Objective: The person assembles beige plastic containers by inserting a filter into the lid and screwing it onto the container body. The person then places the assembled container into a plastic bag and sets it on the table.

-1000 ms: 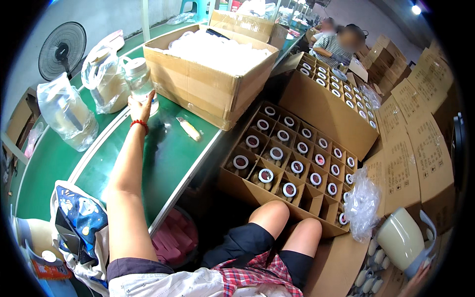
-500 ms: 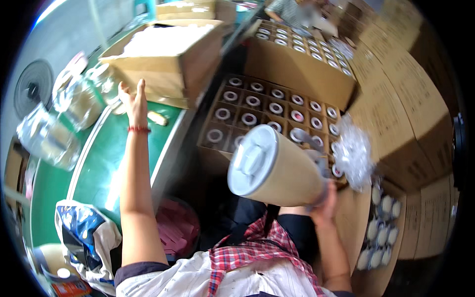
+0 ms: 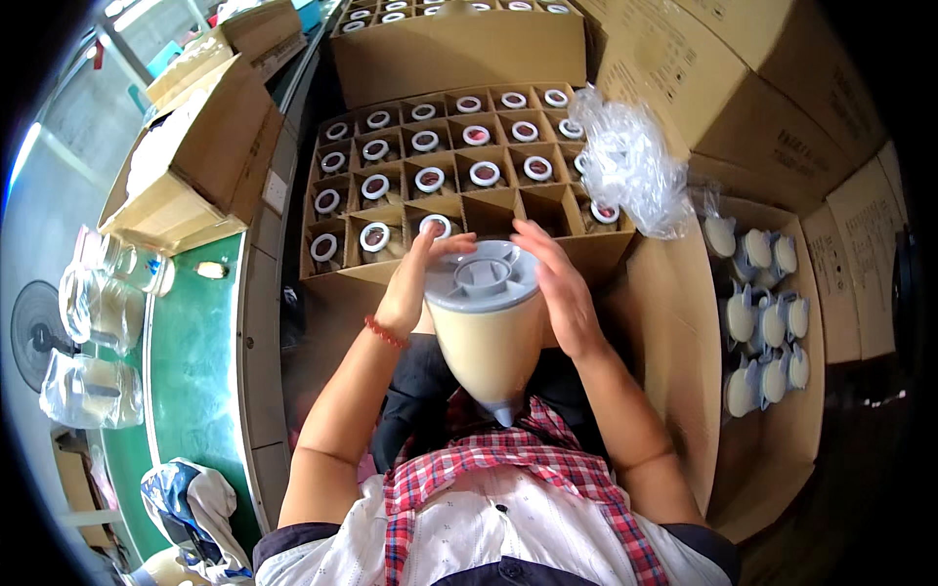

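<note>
Above my lap is a cream vacuum jug (image 3: 486, 347) with a grey end piece. It is upside down: its broad grey round base (image 3: 483, 278) faces up and its grey spout end points down toward my checked apron. My left hand (image 3: 412, 278) lies against the left side of the base, fingers curving over the far rim. On the opposite side my right hand (image 3: 567, 298) presses along the rim, its fingers close together and slightly blurred. The jug sits between both hands. Its handle is out of sight.
Just beyond stands a divided carton (image 3: 337, 285) with several white-ringed pieces in its cells. Crumpled clear plastic (image 3: 635, 161) rests on its right corner. An open box (image 3: 684, 332) of wrapped jugs is at right. The green worktable (image 3: 195, 337) with bagged items runs along the left.
The jug has swung from lying sideways at my right to base-up before me. My left hand has come from over the green table to the jug. The view has turned too.
</note>
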`<state>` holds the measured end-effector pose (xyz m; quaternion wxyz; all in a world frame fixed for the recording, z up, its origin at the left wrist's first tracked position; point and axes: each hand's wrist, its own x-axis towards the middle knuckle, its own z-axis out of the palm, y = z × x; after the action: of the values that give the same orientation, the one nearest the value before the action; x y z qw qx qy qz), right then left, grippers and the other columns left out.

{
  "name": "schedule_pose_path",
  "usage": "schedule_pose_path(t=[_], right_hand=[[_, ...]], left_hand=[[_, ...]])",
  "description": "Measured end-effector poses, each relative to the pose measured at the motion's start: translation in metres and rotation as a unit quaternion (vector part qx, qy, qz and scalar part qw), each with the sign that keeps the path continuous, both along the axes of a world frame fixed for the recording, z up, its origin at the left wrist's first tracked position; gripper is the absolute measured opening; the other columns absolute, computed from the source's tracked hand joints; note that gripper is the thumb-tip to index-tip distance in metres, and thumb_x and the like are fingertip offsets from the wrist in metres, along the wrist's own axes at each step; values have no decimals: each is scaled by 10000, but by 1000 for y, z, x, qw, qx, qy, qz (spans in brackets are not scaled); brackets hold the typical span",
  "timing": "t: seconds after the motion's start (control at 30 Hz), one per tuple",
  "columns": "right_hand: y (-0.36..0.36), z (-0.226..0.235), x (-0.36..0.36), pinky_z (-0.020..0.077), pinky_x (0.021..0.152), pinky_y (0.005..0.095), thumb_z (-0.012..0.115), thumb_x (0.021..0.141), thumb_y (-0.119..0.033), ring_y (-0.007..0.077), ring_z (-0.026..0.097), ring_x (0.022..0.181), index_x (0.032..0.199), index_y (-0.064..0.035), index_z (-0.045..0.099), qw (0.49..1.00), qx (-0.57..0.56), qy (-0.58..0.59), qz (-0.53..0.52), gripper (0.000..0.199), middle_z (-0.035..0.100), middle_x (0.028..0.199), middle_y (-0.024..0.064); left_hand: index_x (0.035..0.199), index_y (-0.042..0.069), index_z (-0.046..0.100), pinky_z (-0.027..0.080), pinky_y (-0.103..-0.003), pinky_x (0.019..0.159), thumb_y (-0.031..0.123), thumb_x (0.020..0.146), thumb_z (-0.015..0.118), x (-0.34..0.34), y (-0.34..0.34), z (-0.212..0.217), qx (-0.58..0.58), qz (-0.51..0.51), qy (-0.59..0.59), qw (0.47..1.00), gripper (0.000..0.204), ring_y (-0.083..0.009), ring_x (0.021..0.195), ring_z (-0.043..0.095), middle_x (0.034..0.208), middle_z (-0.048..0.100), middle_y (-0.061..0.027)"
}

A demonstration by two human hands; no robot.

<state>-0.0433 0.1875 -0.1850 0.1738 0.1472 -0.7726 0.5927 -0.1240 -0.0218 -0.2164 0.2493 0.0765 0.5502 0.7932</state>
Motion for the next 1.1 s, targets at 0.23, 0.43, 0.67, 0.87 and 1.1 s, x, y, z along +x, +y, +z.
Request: schedule_pose_path(t=[0.23,0.43,0.67,0.87,1.1], right_hand=[[-4,34,-28,455,950,380,423,1001,-366,345,602,1079,1149,20,609,984,142,-7,105,454,623,1142,224],[25,-25,-84,263,1126,379,332,1010,-477,242,334,1380,1442,-6,330,915,-175,-273,239,639,351,1491,146],[-39,-91,-180,371,1054,402,381,980,-506,271,470,1270,1396,-38,400,752,-284,-431,409,627,474,1397,164],[5,-48,-152,404,990,364,319,1018,-409,197,568,1132,1224,-44,546,894,-314,-277,157,477,614,1222,110],[16,-39,-111,307,1100,358,260,1001,-541,211,456,1279,1270,38,521,873,-314,-221,301,690,540,1318,154]], left_hand=[[1302,-52,496,385,-389,1050,682,922,217,-10,18,-2,149,-63,-83,983,872,-275,1170,537,1281,544,-206],[1414,-26,357,213,-456,1124,689,885,337,-5,1,10,-125,-30,343,931,890,-320,1412,253,1511,286,-221],[1444,-11,303,243,-527,1090,732,767,563,32,28,95,-190,-177,555,790,1038,-399,1378,300,1484,285,-282],[1279,42,484,427,-382,966,399,1018,346,-47,-31,4,2,197,133,971,463,-248,1146,550,1293,544,-134],[1427,-1,335,211,-513,1118,661,871,443,-39,-16,9,-230,-97,469,847,872,-406,1384,287,1476,331,-237]])
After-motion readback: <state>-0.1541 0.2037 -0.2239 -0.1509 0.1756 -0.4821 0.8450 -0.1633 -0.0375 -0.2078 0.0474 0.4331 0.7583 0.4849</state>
